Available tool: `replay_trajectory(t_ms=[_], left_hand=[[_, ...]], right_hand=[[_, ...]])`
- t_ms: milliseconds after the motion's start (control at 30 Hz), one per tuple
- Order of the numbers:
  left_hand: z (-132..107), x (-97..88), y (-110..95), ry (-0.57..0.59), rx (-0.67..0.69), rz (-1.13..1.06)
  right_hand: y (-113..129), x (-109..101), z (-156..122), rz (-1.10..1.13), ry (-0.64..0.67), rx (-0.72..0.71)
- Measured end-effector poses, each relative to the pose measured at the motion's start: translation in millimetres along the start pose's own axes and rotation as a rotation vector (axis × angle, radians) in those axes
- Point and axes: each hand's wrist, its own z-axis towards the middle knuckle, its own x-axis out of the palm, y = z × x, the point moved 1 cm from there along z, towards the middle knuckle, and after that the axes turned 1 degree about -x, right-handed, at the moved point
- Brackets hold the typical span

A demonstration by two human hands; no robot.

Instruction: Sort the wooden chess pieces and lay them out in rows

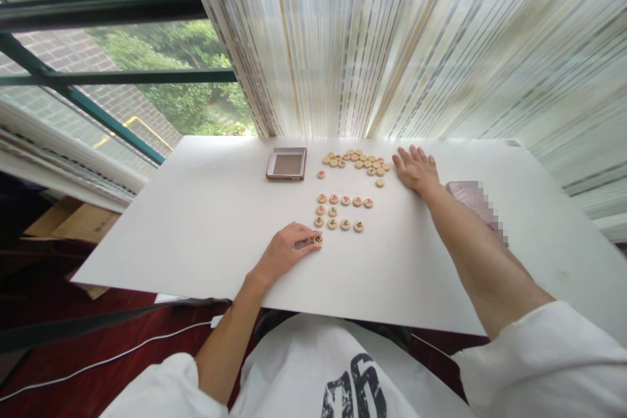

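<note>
Between its thumb and fingers, my left hand (287, 249) pinches a xiangqi piece (318, 240) with a black character, at the table surface below the left end of the rows. Just above it lies a row of black-marked pieces (345, 225). Farther up are a short row with a red piece (321, 210) and a black piece (333, 211), then a longer row of red-marked pieces (346, 200). My right hand (416, 168) lies flat with fingers spread, just right of a loose cluster of pieces (367, 164), most of them showing blank faces.
A shallow open box (287, 164) stands at the back left of the white table (196, 228). One red-marked piece (321, 174) lies apart near it. A pixelated pinkish object (475, 206) is beside my right forearm. Striped curtains (333, 46) hang behind the table's back edge.
</note>
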Motion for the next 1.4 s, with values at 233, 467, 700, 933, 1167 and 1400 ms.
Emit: replay_trajectory(t_ms=[233, 467, 700, 933, 1167, 1400], left_hand=[[1.5, -0.8, -1.4, -0.011, 0.022, 0.119], [-0.4, 2.1, -0.2, -0.036, -0.007, 0.171], [0.8, 1.9, -4.3, -0.042, -0.016, 0.175], [-0.2, 0.4, -6.9, -0.086, -0.012, 0.108], [13.4, -3.7, -7.6, -0.153, -0.003, 0.036], [60.7, -10.0, -25.3, -0.200, 0.130, 0.046]], right_hand=[[1.2, -0.8, -1.3, -0.005, 0.002, 0.007], [2.1, -0.5, -1.4, 0.001, 0.008, 0.015], [1.8, 1.6, -2.8, -0.003, -0.003, 0.009], [1.7, 1.8, -3.9, -0.001, -0.008, -0.005], [5.6, -1.3, -14.0, 0.011, -0.034, -0.103], [15.0, -6.1, -33.3, 0.020, -0.041, -0.236]])
